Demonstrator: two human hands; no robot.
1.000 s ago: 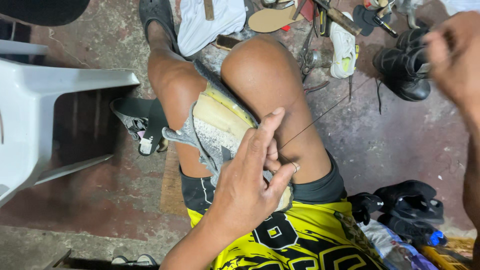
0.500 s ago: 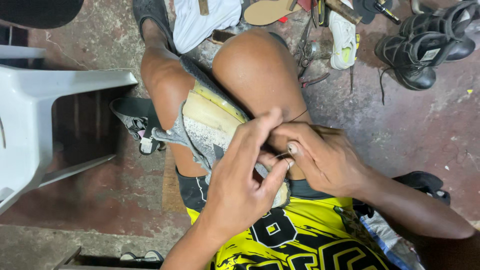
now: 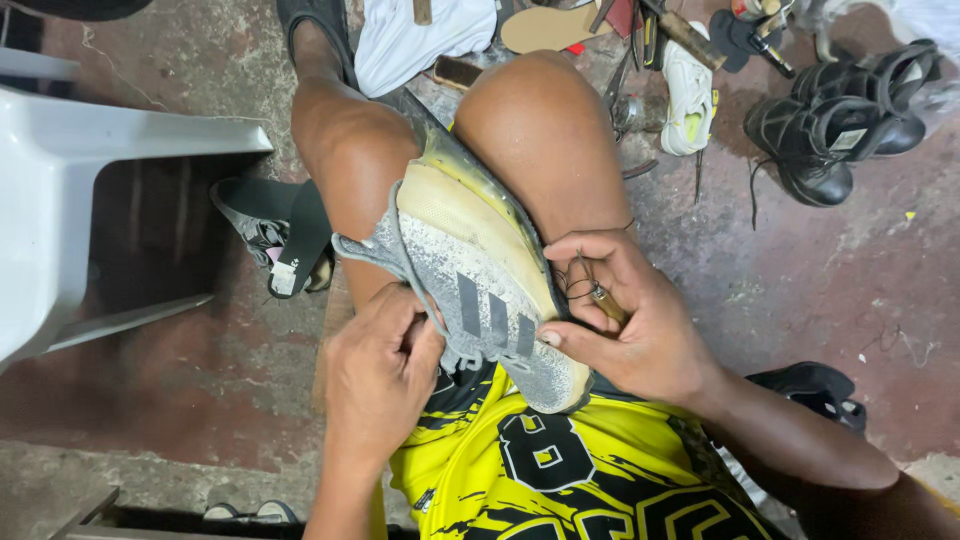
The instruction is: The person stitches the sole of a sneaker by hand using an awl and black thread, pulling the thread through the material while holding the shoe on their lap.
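A worn grey sneaker point(image 3: 480, 300) with a cream sole lies wedged between the person's bare knees, sole edge turned up, toe end toward the yellow jersey point(image 3: 560, 470). The left hand point(image 3: 380, 375) is closed on the shoe's upper at its near side, fingers tucked into the opening. The right hand point(image 3: 625, 320) grips the sole edge with the thumb pressed on the toe, and also clasps a small wooden-handled tool point(image 3: 607, 302) wound with dark thread point(image 3: 575, 285). Beyond the right hand, black shoes point(image 3: 830, 125) sit on the concrete floor point(image 3: 820, 270); left of the left hand stands a white plastic chair point(image 3: 90, 180).
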